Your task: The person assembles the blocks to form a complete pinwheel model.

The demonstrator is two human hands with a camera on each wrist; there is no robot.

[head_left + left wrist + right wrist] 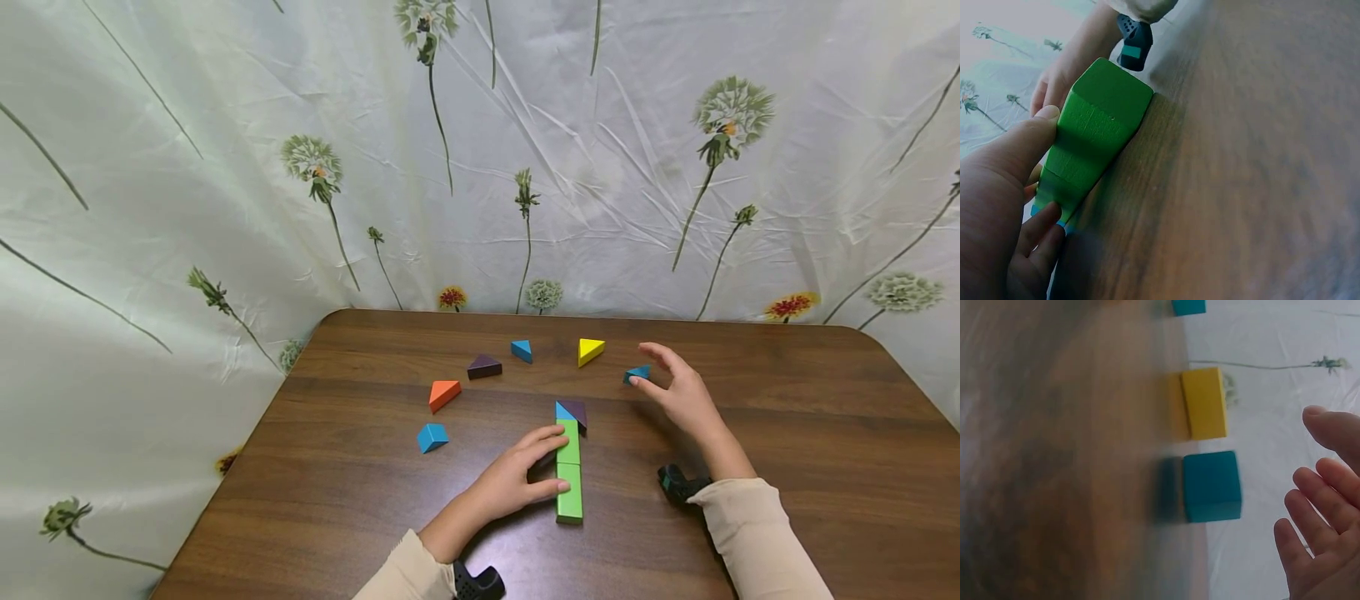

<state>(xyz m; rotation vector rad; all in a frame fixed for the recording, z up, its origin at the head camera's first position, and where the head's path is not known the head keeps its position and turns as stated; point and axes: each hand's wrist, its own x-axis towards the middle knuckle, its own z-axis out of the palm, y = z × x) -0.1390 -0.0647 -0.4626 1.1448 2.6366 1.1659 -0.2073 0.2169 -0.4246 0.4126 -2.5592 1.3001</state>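
Observation:
Two green blocks lie end to end in a column, the far one [572, 450] meeting a blue triangle [562, 412] and a dark purple triangle [579, 412] at its top end. My left hand [510, 477] rests along their left side, thumb on the near green block [569, 500] and fingertips on the far one. In the left wrist view the thumb touches the green block's [1091, 125] edge. My right hand [684, 402] hovers with spread fingers by a blue triangular block [637, 373]; the right wrist view shows a gap between the fingers and that blue block [1213, 484].
Around the column lie a yellow triangle [591, 351], a blue one [522, 351], a dark purple one [484, 367], an orange one [444, 395] and a blue block [432, 437]. A floral curtain [480, 167] hangs behind the brown table [360, 517].

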